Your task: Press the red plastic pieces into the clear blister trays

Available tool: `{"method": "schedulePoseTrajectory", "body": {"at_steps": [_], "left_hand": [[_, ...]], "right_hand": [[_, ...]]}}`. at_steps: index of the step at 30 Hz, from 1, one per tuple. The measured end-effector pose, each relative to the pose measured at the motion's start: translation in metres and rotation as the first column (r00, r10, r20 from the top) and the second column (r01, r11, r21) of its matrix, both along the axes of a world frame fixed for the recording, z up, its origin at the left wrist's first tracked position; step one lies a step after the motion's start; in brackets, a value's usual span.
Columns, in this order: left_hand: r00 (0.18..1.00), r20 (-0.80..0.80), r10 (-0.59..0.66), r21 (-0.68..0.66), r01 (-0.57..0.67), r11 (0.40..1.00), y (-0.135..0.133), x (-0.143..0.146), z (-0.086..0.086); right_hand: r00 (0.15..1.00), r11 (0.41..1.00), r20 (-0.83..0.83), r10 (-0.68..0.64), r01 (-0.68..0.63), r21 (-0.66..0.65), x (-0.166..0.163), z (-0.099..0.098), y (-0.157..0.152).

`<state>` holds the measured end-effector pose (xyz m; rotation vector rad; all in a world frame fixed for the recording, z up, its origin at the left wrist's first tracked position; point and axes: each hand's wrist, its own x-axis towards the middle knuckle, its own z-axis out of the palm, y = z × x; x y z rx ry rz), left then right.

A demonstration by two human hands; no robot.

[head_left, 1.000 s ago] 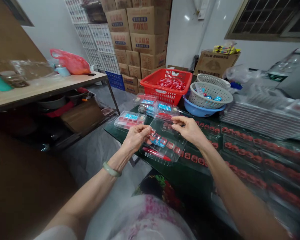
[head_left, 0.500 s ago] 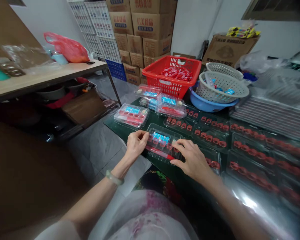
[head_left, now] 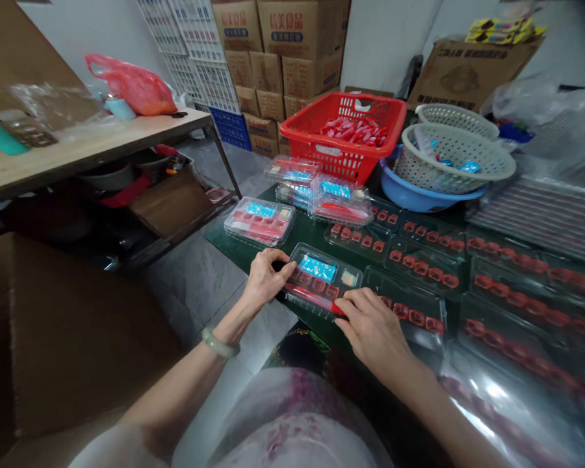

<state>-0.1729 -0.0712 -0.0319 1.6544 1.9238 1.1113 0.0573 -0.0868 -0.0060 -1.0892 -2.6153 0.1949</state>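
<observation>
A clear plastic box [head_left: 338,271] lies on the dark green table before me. Inside are a blue patterned packet [head_left: 318,268], a row of red pieces, a small pale piece [head_left: 350,279] and a long red stick-like thing [head_left: 311,297] along the front. My left hand [head_left: 268,276] pinches the box's left edge between thumb and fingers. At its front right corner, my right hand [head_left: 370,320] grips the edge with thumb and fingertips, by the red end of the stick. Just behind, to the left, sits a filled, lidded box [head_left: 260,221].
More filled boxes [head_left: 338,198] are stacked farther back. Rows of clear trays with red pieces [head_left: 422,268] spread to the right. Behind stand a red basket [head_left: 316,144] of red-wrapped pieces, a grey colander [head_left: 458,159] in a blue basin [head_left: 426,203], and stacked cartons [head_left: 305,68].
My right hand has slid from the box's right side toward its front right corner, uncovering the pale piece. My left hand keeps hold of the left edge. The view has shifted slightly.
</observation>
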Motion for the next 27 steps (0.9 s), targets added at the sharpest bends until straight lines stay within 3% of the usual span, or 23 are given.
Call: {"method": "schedulePoseTrajectory", "body": {"at_steps": [3, 5, 7, 10, 13, 15, 18, 21, 23, 25, 27], "left_hand": [[0.999, 0.024, 0.040, 0.006, -0.040, 0.999, 0.001, -0.006, 0.002], [0.994, 0.035, 0.102, 0.067, -0.104, 0.992, 0.002, -0.007, 0.008], [0.997, -0.005, 0.074, 0.152, -0.072, 0.986, 0.000, -0.005, 0.017], [0.952, -0.221, -0.213, 0.144, 0.248, 0.958, -0.004, 0.005, 0.029], [0.772, -0.379, -0.510, -0.050, 0.534, 0.844, -0.007, 0.017, 0.030], [0.699, -0.405, -0.589, -0.141, 0.589, 0.796, -0.006, 0.023, 0.025], [0.695, -0.388, -0.605, -0.175, 0.589, 0.789, -0.004, 0.022, 0.020], [0.849, -0.264, -0.457, 0.025, 0.480, 0.877, -0.006, 0.008, 0.029], [0.979, -0.106, -0.176, 0.256, 0.198, 0.946, -0.012, -0.007, 0.040], [0.993, 0.046, 0.104, 0.368, -0.114, 0.923, -0.023, -0.019, 0.048], [0.972, 0.102, 0.213, 0.379, -0.236, 0.895, -0.034, -0.023, 0.049]], "right_hand": [[1.000, 0.999, -0.013, -0.004, 0.004, -0.032, -0.001, -0.002, -0.001], [0.999, 0.999, -0.036, -0.014, 0.013, -0.029, 0.000, -0.003, -0.001], [0.998, 1.000, -0.053, -0.026, 0.025, -0.016, 0.000, -0.003, 0.000], [0.999, 0.999, -0.038, -0.032, 0.033, 0.003, 0.000, -0.003, 0.002], [1.000, 1.000, 0.006, -0.017, 0.017, -0.005, -0.002, -0.006, 0.003], [1.000, 1.000, 0.016, -0.022, 0.022, 0.002, -0.004, -0.009, 0.003], [0.999, 0.999, -0.007, -0.040, 0.040, 0.016, -0.006, -0.012, 0.002], [0.988, 0.996, -0.131, -0.084, 0.081, -0.026, -0.006, -0.008, -0.007], [0.935, 0.984, -0.329, -0.136, 0.088, -0.156, -0.004, 0.002, -0.018], [0.836, 0.935, -0.525, -0.160, -0.043, -0.353, -0.002, 0.019, -0.028], [0.768, 0.827, -0.628, -0.127, -0.268, -0.495, 0.001, 0.040, -0.036]]}}
